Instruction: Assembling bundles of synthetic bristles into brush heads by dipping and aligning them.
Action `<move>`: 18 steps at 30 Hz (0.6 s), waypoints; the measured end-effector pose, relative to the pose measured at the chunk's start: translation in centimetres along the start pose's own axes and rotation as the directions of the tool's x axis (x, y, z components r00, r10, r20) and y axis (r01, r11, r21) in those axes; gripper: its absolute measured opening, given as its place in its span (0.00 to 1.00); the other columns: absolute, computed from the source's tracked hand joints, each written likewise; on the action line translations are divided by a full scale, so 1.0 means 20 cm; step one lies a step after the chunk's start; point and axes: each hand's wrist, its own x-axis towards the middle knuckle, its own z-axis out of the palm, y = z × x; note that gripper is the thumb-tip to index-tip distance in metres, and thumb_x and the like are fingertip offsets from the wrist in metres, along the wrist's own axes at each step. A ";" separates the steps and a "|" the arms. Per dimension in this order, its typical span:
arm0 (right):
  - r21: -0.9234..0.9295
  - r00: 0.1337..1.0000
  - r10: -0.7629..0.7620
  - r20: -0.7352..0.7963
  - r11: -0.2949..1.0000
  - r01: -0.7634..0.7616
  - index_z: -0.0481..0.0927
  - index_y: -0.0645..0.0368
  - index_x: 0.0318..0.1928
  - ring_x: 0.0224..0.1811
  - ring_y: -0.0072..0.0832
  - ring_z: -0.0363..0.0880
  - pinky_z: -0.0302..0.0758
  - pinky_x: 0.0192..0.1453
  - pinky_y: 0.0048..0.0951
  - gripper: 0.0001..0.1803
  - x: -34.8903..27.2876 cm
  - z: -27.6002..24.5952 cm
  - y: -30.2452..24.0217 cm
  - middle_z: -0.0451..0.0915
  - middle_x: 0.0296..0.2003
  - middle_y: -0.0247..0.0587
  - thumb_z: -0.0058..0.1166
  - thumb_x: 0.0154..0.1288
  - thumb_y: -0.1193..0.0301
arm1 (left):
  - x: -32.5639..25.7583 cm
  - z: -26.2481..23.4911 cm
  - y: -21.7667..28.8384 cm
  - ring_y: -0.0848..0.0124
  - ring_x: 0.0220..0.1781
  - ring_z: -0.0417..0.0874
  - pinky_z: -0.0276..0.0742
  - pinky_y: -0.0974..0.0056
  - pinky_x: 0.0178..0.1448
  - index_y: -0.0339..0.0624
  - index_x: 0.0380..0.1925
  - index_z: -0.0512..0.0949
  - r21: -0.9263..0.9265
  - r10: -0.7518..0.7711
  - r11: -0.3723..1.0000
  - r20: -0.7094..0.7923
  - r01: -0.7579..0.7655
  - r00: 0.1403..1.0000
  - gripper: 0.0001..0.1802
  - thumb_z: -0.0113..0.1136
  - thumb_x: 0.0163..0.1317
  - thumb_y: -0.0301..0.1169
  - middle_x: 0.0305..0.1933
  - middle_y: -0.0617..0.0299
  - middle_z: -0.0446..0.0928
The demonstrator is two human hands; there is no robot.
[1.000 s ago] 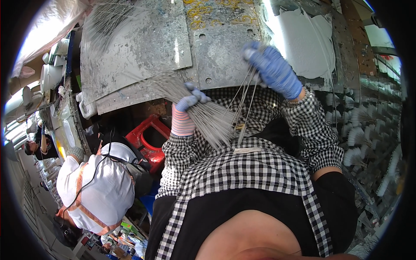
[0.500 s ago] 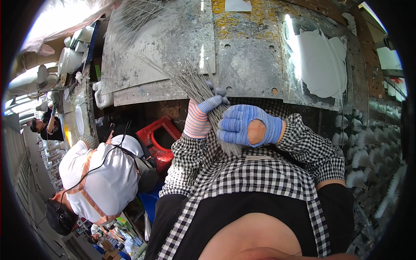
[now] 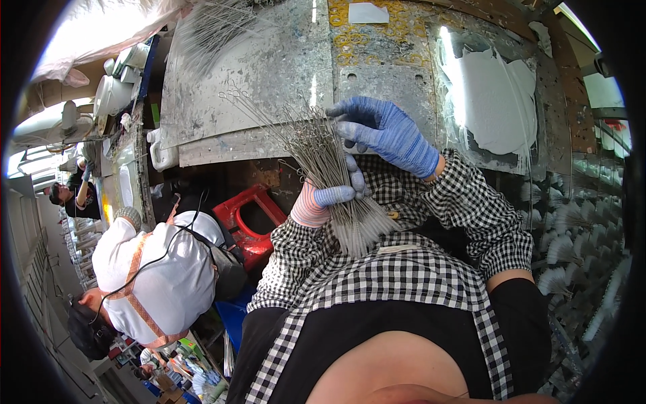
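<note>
A bundle of thin wire brushes stands slanted in front of me, with small wire loops at the far end and white bristles at the near end. My left hand, in a striped glove, is wrapped round the middle of the wires. At the upper right side of the bundle is my right hand, in a blue glove. Its fingers are curved and apart, with the fingertips beside the loop ends; whether they touch the wires is hard to make out.
A worn metal-topped bench lies ahead, with more loose wires at its far left. On the right is a sheet with a white pasty layer. A red stool and a person in white are to the left. White brushes hang at right.
My right hand has left the near end of the bundle and moved up to the loop end, its fingers loosened. The white bristles now show. My left hand has shifted slightly nearer me.
</note>
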 end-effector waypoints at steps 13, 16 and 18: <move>-0.133 0.959 -0.141 -0.245 0.985 0.110 0.77 0.66 0.50 0.31 0.24 0.86 0.84 0.32 0.21 0.14 -0.12 -0.25 -0.11 0.86 0.40 0.49 0.52 0.75 0.66 | 0.00 0.02 0.02 0.62 0.38 0.84 0.82 0.56 0.48 0.41 0.45 0.73 0.081 -0.030 0.996 -0.146 0.043 0.989 0.24 0.69 0.47 0.21 0.36 0.55 0.81; -0.391 0.613 -0.592 -0.523 0.806 0.444 0.75 0.65 0.50 0.34 0.28 0.88 0.87 0.36 0.24 0.12 -0.22 -0.46 -0.31 0.86 0.40 0.54 0.49 0.76 0.68 | 0.01 -0.05 0.09 0.61 0.46 0.86 0.84 0.55 0.53 0.43 0.44 0.73 -0.024 -0.022 1.000 -0.132 0.019 0.991 0.23 0.68 0.47 0.18 0.49 0.48 0.80; -0.508 0.424 -0.827 -0.369 0.562 0.653 0.75 0.66 0.52 0.36 0.32 0.89 0.88 0.40 0.29 0.11 -0.28 -0.49 -0.35 0.85 0.45 0.57 0.43 0.77 0.74 | 0.08 -0.01 0.16 0.56 0.53 0.85 0.85 0.55 0.56 0.44 0.45 0.74 -0.047 0.020 0.999 -0.098 -0.025 0.995 0.22 0.68 0.49 0.20 0.59 0.42 0.77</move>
